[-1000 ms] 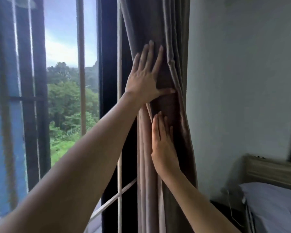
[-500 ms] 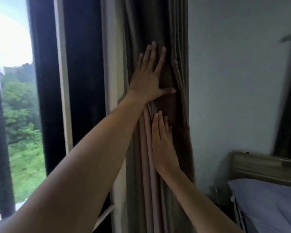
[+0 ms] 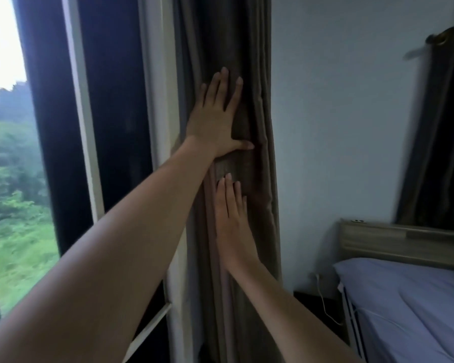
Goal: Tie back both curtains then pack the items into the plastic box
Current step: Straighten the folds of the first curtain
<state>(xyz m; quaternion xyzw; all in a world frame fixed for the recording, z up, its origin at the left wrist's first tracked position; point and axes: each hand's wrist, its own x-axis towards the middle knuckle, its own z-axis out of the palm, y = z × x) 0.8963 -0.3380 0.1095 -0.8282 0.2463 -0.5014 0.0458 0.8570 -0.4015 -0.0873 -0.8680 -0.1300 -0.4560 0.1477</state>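
Observation:
A brown curtain (image 3: 262,74) hangs bunched in folds against the wall, beside the window frame. My left hand (image 3: 214,119) lies flat on its folds at mid height, fingers spread upward and thumb pointing right. Just below, my right hand (image 3: 232,221) presses flat on the same bunch, fingers together and pointing up. A lighter band of fabric (image 3: 227,167) shows between the two hands. A second dark curtain (image 3: 438,142) hangs at the far right behind the bed. No plastic box is in view.
A window (image 3: 13,179) with a dark frame fills the left, trees outside. A bed with a lilac sheet (image 3: 409,305) and a wooden headboard (image 3: 399,239) stands at the lower right. A white cable (image 3: 323,297) runs from a wall socket beside it.
The view has swung to the right, so less window and more of the bed and far curtain show. Both hands stay pressed flat on the bunched curtain in the same places.

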